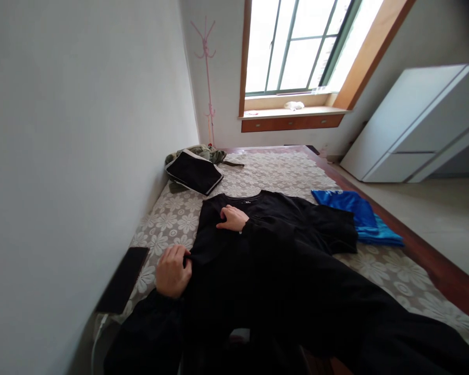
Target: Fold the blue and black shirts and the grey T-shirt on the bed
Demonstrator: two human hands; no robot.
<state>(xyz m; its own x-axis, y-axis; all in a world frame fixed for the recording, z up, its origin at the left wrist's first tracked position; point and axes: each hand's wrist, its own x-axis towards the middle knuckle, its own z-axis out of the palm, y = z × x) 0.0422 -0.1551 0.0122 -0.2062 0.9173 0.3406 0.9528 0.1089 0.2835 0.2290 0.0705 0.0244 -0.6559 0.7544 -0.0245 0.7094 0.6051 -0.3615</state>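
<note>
Gently pull black T-shirt (218, 258) flat, with left hand (174, 271) nearly closed on its edge at lower left, right hand (233, 217) loosely curled near centre, with unclear hold.

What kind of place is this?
Probably a room in someone's home: a flower-patterned lace cloth covers the work surface, a pink coat stand is in the corner, and a tall white unit, possibly a fridge, is near the window.
</note>
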